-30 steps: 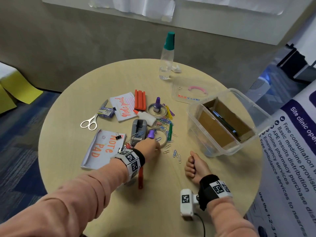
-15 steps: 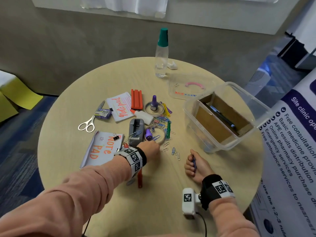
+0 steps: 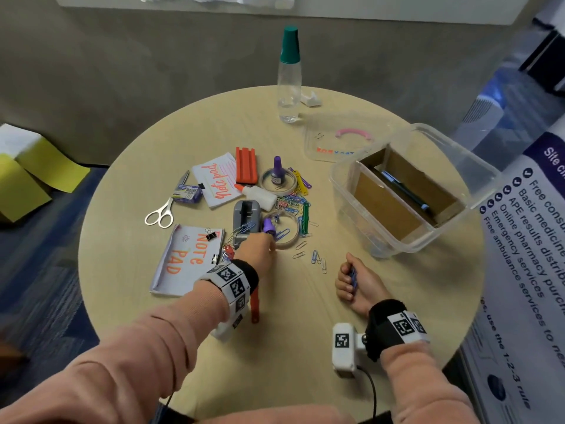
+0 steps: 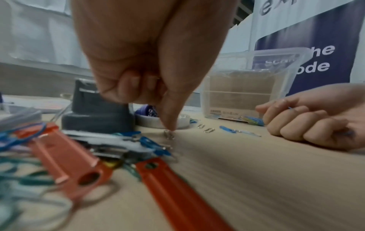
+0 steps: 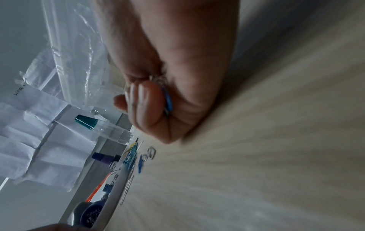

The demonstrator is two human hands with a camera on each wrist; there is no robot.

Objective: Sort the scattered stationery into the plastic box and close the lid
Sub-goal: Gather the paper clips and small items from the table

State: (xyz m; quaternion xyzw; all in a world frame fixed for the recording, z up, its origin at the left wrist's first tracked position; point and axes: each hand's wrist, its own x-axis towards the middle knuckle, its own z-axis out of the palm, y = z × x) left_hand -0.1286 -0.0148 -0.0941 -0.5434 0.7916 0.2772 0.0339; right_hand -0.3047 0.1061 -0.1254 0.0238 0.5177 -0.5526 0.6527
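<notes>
Coloured paper clips lie scattered mid-table among other stationery. My left hand reaches down beside the grey tape dispenser. In the left wrist view its fingertips pinch a small silver paper clip lying on the table, and the other fingers are curled. My right hand rests on the table as a fist and grips blue paper clips. The clear plastic box stands open at the right with cardboard dividers and a pen inside. Its lid lies flat behind it.
Two notepads, scissors, a glue bottle, a purple ink bottle, an orange holder and tape rings crowd the left and centre. A green-capped bottle stands at the back. A printed banner is at the right edge.
My left hand has stayed by the tape dispenser and lowered its fingertips onto a clip. The right fist has turned a little, so the blue clips inside it show.
</notes>
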